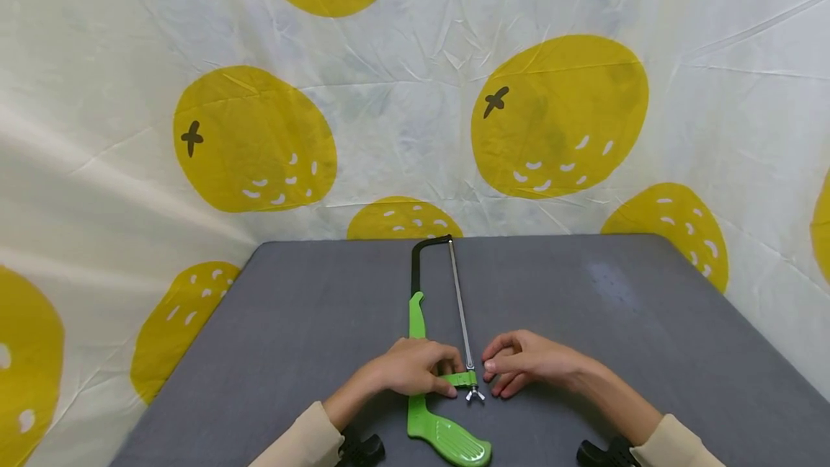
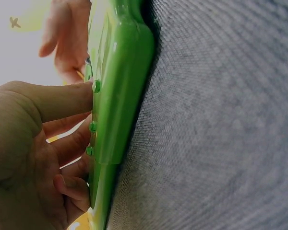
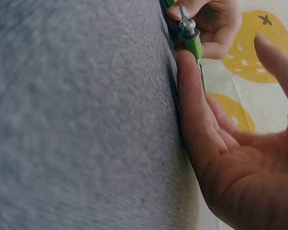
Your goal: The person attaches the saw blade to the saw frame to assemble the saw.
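Observation:
A hacksaw (image 1: 417,317) with a green handle and a black front bow lies flat on the grey table, its thin blade (image 1: 459,301) along the right side. My left hand (image 1: 415,367) reaches over the green frame and holds the short green crosspiece (image 1: 462,379) between thumb and fingers. At that crosspiece's end sits a silver wing nut (image 3: 186,25). Just right of the blade's near end is my right hand (image 1: 534,362), with relaxed fingers and nothing held. In the left wrist view, the left thumb lies against the green frame (image 2: 122,96).
The grey tabletop (image 1: 311,323) ends at a white cloth (image 1: 402,135) printed with yellow fruit, which hangs behind and at both sides. Black wrist mounts (image 1: 363,450) show by the cream sleeves (image 1: 308,438).

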`<state>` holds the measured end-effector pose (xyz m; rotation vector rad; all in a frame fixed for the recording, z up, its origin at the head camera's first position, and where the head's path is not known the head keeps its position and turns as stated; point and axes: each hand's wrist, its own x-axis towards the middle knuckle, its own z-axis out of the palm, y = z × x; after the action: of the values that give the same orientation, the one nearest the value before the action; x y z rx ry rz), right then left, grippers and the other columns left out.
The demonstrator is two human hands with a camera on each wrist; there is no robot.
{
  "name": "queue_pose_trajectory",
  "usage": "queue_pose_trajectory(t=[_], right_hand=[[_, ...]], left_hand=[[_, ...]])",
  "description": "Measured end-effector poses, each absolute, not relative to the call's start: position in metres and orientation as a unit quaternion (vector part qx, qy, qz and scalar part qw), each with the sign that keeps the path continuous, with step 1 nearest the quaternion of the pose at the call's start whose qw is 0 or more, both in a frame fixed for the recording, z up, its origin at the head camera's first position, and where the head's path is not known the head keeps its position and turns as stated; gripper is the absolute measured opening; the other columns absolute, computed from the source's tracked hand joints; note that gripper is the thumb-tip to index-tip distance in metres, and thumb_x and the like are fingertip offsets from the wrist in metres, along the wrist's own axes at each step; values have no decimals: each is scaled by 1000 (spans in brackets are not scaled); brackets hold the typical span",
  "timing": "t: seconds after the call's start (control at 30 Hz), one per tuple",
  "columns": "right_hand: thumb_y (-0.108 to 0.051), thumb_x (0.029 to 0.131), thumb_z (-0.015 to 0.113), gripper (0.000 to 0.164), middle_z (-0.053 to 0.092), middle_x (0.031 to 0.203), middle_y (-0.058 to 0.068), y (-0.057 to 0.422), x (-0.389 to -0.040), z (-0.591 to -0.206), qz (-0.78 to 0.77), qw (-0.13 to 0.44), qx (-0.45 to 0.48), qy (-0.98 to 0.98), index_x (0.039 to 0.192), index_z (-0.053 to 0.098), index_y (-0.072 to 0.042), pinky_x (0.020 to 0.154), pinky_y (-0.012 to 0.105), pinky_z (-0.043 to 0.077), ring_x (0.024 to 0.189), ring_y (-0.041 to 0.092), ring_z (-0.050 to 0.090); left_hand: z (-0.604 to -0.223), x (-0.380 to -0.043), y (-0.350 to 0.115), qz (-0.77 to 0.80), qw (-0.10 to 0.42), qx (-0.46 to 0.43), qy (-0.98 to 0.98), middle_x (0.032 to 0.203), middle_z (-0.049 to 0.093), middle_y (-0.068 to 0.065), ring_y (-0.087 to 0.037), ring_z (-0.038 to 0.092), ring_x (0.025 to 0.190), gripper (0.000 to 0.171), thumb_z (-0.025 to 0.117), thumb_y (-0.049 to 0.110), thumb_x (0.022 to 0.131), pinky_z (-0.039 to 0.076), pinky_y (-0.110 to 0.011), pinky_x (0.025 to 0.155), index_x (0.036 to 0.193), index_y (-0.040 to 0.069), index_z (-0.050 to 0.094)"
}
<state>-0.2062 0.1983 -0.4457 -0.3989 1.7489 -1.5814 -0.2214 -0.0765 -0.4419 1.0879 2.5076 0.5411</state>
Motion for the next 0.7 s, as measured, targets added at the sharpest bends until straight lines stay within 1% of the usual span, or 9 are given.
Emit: queue_pose_trajectory(t=[0.2,0.33,0.47,0.7], right_hand=[[-12,99,66,28,76,95,8,196,-203,-448,-608,398,-207,656,116,60,10,77,32,62,84,16,76],[-11,98,67,20,77,91,7,194,-199,-450,-600,410,-222,650,109,65,6,73,29,62,80,14,76],[-11,98,67,17,78,90,6,194,-198,-452,-596,423,-224,645,106,68,4,71,28,62,79,12,75],[-6,95,68,16,77,87,7,192,-196,-458,-604,417,-228,639,105,67,6,68,26,61,76,12,75]], left_hand=[[-442,-221,-77,190,172,385,886,87,68,25,9,57,74,16,78,39,92,43,-19,68,105,36,71],[-442,-221,-77,188,170,385,887,87,68,25,10,57,75,17,78,39,91,42,-20,70,106,36,71],[-441,-221,-77,188,170,384,888,87,68,25,9,57,74,17,79,39,91,43,-20,69,106,36,71],[-442,-221,-77,190,170,384,888,88,68,25,9,57,75,17,78,39,91,43,-19,69,106,36,71]])
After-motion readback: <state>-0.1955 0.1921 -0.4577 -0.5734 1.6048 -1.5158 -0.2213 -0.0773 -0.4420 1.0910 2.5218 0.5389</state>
